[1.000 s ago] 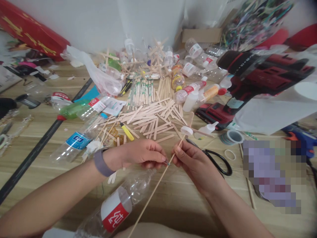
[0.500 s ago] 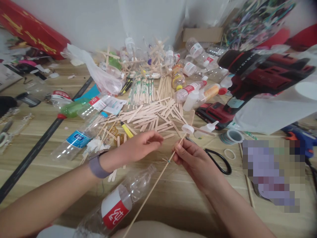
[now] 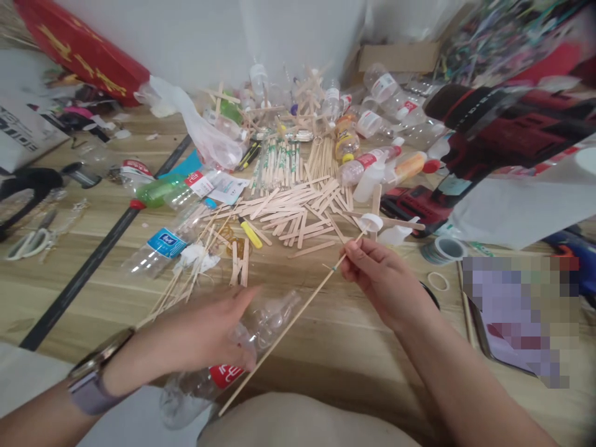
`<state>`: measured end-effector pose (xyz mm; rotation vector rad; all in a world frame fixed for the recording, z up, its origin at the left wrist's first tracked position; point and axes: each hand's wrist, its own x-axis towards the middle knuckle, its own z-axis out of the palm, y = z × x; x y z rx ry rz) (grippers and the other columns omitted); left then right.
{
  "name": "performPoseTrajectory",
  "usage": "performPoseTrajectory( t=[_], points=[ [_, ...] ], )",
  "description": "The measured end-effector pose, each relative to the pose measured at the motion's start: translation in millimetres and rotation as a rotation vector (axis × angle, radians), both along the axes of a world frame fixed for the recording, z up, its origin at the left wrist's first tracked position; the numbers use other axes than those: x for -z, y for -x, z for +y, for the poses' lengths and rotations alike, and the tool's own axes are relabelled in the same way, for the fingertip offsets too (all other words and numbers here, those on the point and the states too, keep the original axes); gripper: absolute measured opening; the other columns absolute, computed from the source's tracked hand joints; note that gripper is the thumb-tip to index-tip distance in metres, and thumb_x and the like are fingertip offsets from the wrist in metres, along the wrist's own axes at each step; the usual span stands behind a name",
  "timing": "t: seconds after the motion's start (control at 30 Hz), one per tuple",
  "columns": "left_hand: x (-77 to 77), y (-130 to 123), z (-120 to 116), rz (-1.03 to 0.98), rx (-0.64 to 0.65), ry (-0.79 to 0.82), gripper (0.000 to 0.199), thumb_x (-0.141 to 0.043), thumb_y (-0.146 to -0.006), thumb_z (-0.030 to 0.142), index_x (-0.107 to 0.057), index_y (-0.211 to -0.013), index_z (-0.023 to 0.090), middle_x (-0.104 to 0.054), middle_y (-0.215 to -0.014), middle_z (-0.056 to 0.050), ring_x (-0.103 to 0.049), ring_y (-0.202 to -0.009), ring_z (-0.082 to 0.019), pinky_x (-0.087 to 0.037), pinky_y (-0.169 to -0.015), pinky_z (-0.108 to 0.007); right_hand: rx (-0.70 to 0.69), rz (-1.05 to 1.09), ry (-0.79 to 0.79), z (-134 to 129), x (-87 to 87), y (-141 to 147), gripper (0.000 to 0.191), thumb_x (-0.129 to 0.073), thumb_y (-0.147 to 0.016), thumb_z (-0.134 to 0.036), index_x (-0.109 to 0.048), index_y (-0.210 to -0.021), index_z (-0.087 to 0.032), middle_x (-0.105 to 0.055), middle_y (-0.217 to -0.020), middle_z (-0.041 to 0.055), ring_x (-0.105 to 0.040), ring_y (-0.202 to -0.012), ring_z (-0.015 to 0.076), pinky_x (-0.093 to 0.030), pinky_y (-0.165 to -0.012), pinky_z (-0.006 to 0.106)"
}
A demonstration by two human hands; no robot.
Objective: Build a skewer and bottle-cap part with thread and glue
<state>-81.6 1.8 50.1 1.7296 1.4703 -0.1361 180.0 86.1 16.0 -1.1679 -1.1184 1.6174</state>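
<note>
My right hand (image 3: 386, 276) pinches a thin bamboo stick (image 3: 288, 328) near its upper end. At that end sits a white bottle cap (image 3: 371, 222) with crossed wooden craft sticks (image 3: 398, 222) behind it. A small greenish tie (image 3: 333, 269) is wound round the bamboo stick just below my fingers. My left hand (image 3: 200, 338), wearing a watch, is open, its thumb and forefinger apart. It hovers over a clear plastic bottle (image 3: 274, 320) with a red and white label, hiding part of it; whether it touches the bottle I cannot tell.
Loose craft sticks (image 3: 298, 214) are heaped mid-table. A red and black cordless drill (image 3: 470, 149) stands at the right, near a tape roll (image 3: 443, 249) and a phone (image 3: 503, 335). Plastic bottles (image 3: 370, 124) crowd the back. A dark bar (image 3: 88, 267) lies at the left.
My left hand has moved down and left, from near the bamboo stick's top to over the clear bottle. My right hand still holds the stick, and the view has shifted a little.
</note>
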Motion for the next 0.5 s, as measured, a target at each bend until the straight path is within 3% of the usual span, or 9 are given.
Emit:
performPoseTrajectory(
  t=[0.07,0.17,0.27,0.4,0.5],
  points=[
    [9.2,-4.3,-7.5,0.006,0.001,-0.001,0.098,-0.082,-0.059,0.045,-0.039,-0.145,0.026,-0.050,-0.145,-0.014,-0.046,-0.130,-0.039,-0.037,-0.106,-0.046,-0.005,-0.013,-0.015,1.9,-1.2,0.1,0.042,-0.077,-0.066,-0.057,-0.057,-0.066,-0.021,-0.056,-0.059,-0.0013,-0.045,-0.055,0.0119,-0.033,-0.053,0.028],
    [13.3,-13.9,-14.0,-0.019,-0.049,-0.033,0.086,-0.076,-0.064,0.035,-0.041,-0.142,0.029,-0.051,-0.144,-0.012,-0.049,-0.128,-0.036,-0.039,-0.104,-0.044,-0.019,-0.023,-0.048,8.1,-5.0,0.3,0.041,-0.077,-0.067,-0.057,-0.058,-0.065,-0.021,-0.058,-0.060,-0.0010,-0.045,-0.055,0.0113,-0.034,-0.054,0.027],
    [4.0,-17.3,-17.5,-0.089,-0.114,-0.012,0.071,-0.071,-0.068,0.031,-0.049,-0.136,0.031,-0.057,-0.138,-0.008,-0.055,-0.122,-0.031,-0.043,-0.101,-0.038,-0.044,-0.069,-0.116,19.7,-9.6,0.5,0.041,-0.074,-0.068,-0.058,-0.058,-0.063,-0.020,-0.058,-0.060,-0.0011,-0.045,-0.055,0.0106,-0.034,-0.054,0.027],
    [-9.5,-4.8,-22.7,-0.110,-0.201,0.064,0.079,-0.075,-0.065,0.040,-0.048,-0.139,0.029,-0.059,-0.135,-0.007,-0.057,-0.118,-0.031,-0.045,-0.098,-0.036,-0.089,-0.134,-0.176,38.5,-13.2,1.4,0.042,-0.071,-0.069,-0.059,-0.057,-0.060,-0.020,-0.057,-0.058,-0.0012,-0.044,-0.053,0.0102,-0.034,-0.053,0.027],
    [-10.6,10.0,-26.3,-0.235,-0.221,0.129,0.078,-0.077,-0.064,0.040,-0.052,-0.137,0.028,-0.066,-0.125,-0.005,-0.060,-0.112,-0.030,-0.048,-0.091,-0.032,-0.156,-0.184,-0.183,47.9,-15.8,4.9,0.043,-0.070,-0.070,-0.059,-0.056,-0.057,-0.020,-0.054,-0.053,-0.0018,-0.044,-0.050,0.0098,-0.032,-0.050,0.027]
  ],
)
